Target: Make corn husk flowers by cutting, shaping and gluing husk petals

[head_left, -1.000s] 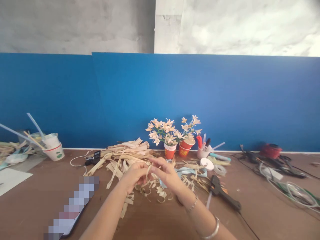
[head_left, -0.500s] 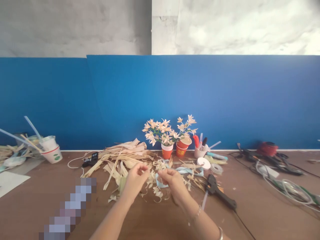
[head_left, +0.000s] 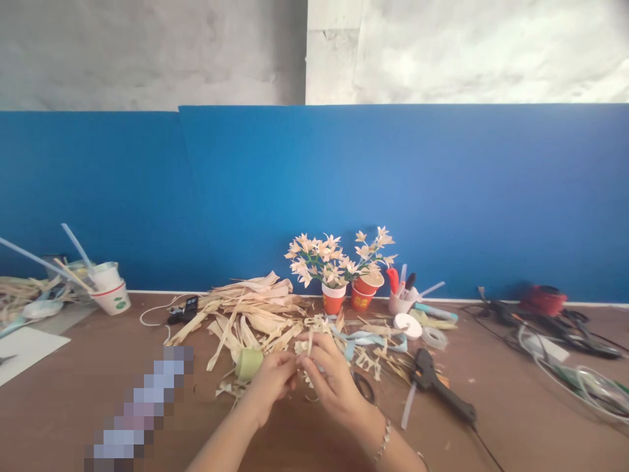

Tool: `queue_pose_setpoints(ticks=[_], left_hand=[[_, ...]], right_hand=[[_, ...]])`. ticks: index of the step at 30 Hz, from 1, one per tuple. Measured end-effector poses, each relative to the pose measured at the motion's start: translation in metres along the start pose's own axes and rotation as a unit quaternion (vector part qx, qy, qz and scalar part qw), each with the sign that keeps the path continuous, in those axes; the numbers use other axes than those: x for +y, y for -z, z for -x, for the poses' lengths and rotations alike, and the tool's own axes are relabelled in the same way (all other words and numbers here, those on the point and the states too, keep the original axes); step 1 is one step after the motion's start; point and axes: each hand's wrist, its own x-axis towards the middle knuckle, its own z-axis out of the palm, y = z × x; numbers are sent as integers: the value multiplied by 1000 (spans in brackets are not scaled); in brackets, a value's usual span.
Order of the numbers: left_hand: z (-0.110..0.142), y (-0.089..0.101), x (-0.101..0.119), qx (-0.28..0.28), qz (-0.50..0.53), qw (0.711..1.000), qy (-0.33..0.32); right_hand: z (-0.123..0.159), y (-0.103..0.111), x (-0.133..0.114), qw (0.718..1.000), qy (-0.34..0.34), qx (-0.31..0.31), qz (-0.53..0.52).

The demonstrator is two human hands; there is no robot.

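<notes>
My left hand (head_left: 276,382) is closed in a pinch in front of the husk pile. My right hand (head_left: 330,377) meets it fingertip to fingertip, with the fingers bent together. A narrow, pale husk strip (head_left: 310,342) shows at my right fingers, and its lower end runs to where both hands pinch. Just left of my left hand is a light green roll or cup (head_left: 249,364). Curly husk scraps lie beneath and behind the hands. Partly hidden beside my right hand are dark scissor handles (head_left: 364,388).
Dried husks (head_left: 250,301) are heaped at the back. Husk flowers (head_left: 322,255) stand in red paper cups (head_left: 333,303). A hot glue gun (head_left: 442,387) with its cord lies on the right, a blurred-out phone (head_left: 142,406) on the left. Cables (head_left: 565,367) tangle far right.
My hands moved apart, then came back together at the fingertips, slightly lower than before. The green roll or cup and the scissor handles have come into sight. The view shifted slightly.
</notes>
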Motion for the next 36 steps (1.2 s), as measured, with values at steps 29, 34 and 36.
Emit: queue_pose_setpoints(ticks=[29, 34, 36], left_hand=[[-6, 3, -19, 147, -242, 900, -331], [-9, 1, -24, 94, -114, 956, -252], [-8, 1, -24, 80, -134, 951, -266]], right_hand=[[-7, 5, 17, 956, -279, -80, -48], [-6, 3, 20, 881, -385, -61, -269], [-6, 3, 21, 828, -431, -67, -351]])
